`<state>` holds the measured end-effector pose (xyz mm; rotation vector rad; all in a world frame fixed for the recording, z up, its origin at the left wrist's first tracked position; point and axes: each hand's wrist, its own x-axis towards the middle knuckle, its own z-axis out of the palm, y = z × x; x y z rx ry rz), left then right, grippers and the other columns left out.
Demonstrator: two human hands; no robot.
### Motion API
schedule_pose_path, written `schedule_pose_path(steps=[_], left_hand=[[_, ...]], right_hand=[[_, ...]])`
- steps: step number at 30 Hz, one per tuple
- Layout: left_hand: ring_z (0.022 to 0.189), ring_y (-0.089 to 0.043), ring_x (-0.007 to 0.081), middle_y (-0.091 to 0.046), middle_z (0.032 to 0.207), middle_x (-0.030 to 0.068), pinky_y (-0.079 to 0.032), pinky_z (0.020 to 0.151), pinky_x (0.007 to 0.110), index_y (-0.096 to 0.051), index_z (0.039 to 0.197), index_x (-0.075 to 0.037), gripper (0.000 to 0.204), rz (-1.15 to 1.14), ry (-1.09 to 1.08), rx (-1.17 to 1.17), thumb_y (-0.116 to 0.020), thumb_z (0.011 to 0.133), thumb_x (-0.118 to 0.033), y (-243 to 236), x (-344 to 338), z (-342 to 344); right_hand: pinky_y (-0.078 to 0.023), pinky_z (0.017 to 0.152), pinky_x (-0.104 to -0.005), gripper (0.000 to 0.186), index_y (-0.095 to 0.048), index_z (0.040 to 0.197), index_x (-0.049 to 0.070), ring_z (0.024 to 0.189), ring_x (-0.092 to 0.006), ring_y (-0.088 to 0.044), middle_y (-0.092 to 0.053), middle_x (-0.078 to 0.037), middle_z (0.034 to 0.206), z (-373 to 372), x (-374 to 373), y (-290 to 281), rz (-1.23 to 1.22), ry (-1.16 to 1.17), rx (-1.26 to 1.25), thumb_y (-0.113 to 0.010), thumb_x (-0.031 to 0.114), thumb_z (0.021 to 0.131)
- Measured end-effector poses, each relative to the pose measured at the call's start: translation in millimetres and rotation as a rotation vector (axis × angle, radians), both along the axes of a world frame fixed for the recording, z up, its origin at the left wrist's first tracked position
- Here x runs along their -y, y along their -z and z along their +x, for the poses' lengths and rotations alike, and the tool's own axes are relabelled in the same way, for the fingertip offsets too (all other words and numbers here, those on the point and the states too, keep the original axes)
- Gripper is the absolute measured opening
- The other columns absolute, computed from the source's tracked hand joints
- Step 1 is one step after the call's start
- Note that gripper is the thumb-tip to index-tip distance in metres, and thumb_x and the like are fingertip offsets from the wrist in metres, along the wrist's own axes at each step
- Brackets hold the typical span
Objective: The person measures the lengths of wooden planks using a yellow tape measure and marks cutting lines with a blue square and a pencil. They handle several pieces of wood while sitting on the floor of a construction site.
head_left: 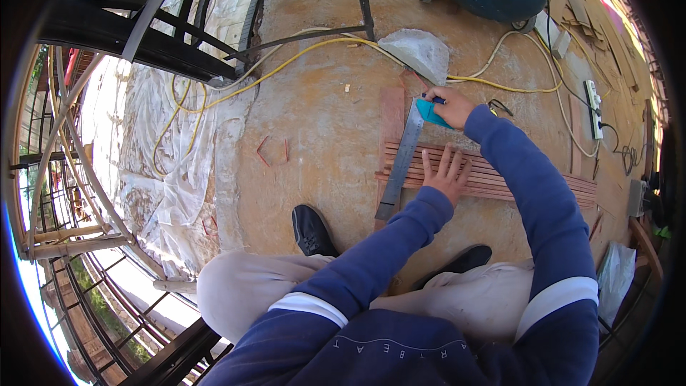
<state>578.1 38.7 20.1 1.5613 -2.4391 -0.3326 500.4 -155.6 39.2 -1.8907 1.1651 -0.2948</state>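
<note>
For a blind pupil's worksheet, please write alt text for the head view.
A left hand rests, fingers spread, on long, thin reddish-brown strips on a brown floor, while the right hand is at the teal end of a flat grey metal blade crossing them.

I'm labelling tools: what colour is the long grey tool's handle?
The handle is teal, seen best in the head view.

The square (403,154) crosses the slats (532,184) near their left end — left hand (444,183) just right of it, power strip (593,109) farther right.
</note>
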Motion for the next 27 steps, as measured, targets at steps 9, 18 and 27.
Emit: schedule_pose_path(steps=[9,18,27], left_hand=[[0.108,-0.060,0.0321,-0.062,0.117,0.0181,-0.047,0.094,0.041,-0.060,0.118,-0.003,0.044,0.616,0.360,-0.246,-0.065,0.078,-0.022,-20,-33,-34],[0.086,-0.068,0.0266,-0.069,0.100,0.0151,-0.054,0.078,0.037,-0.064,0.113,-0.003,0.048,1.349,-0.408,-0.911,-0.070,0.083,-0.041,80,-53,-43],[0.107,-0.061,0.0253,-0.060,0.120,0.0140,-0.050,0.091,0.041,-0.052,0.130,-0.004,0.068,1.526,-0.948,-1.405,-0.074,0.083,-0.049,65,-33,-31]], right_hand=[[-0.043,0.058,-0.0264,0.020,-0.063,0.100,0.009,0.068,-0.0100,-0.052,-0.057,-0.003,0.079,-120,29,-49,0.115,0.788,0.479,-0.048,0.018,0.092],[-0.039,0.052,-0.0266,0.033,-0.056,0.087,0.013,0.060,-0.0123,-0.052,-0.055,0.000,0.071,-235,-142,-47,0.255,1.426,0.831,-0.061,0.045,0.091],[-0.034,0.053,-0.0260,0.032,-0.058,0.112,0.012,0.063,-0.0126,-0.044,-0.049,0.000,0.078,-220,-344,39,0.427,1.651,1.282,-0.049,0.039,0.096]])
